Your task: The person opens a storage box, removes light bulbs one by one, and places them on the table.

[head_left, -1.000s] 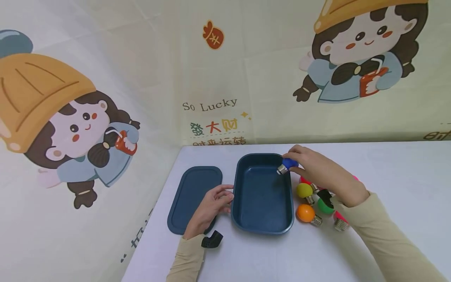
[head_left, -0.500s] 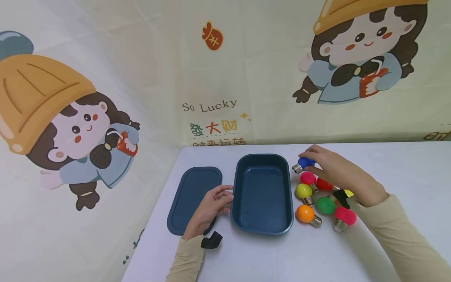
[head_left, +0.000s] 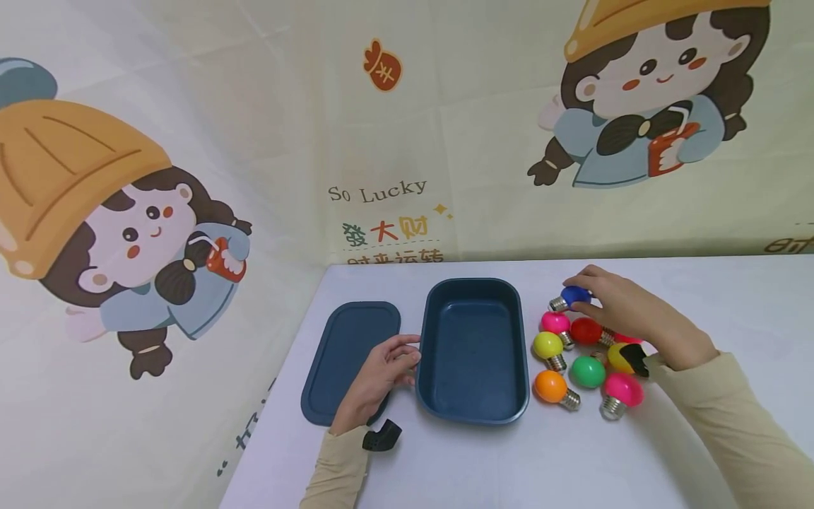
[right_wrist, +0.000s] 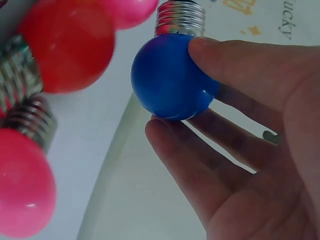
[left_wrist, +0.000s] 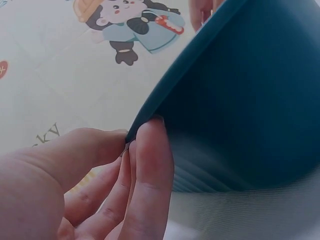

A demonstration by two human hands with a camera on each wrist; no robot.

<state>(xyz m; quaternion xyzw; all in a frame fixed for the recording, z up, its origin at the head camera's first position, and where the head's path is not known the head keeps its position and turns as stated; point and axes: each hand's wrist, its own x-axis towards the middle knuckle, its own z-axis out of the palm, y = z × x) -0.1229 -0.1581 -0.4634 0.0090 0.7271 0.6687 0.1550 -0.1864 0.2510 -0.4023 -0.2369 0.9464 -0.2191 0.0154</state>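
Observation:
In the head view my right hand (head_left: 626,300) pinches a blue light bulb (head_left: 575,297) between thumb and fingers, its silver screw base pointing left. The right wrist view shows the thumb at the blue globe (right_wrist: 167,77) near the base and fingertips at its far end. My left hand (head_left: 384,364) is at the left wall of a dark blue rectangular box (head_left: 525,353). Close up in the left wrist view, the left thumb and a finger (left_wrist: 152,160) pinch the box's rim (left_wrist: 185,62). Nothing lies inside the box.
Several bulbs lie right of the box: orange (head_left: 550,386), yellow (head_left: 547,345), green (head_left: 588,372), red (head_left: 585,330) and pink (head_left: 622,389). A matching flat lid (head_left: 346,353) lies left of the box, partly under the left forearm. A printed cloth (head_left: 483,212) hangs behind the white table.
My right hand has carried the blue bulb from over the box's right rim rightward to above the back of the bulb group. The left hand stays at the box.

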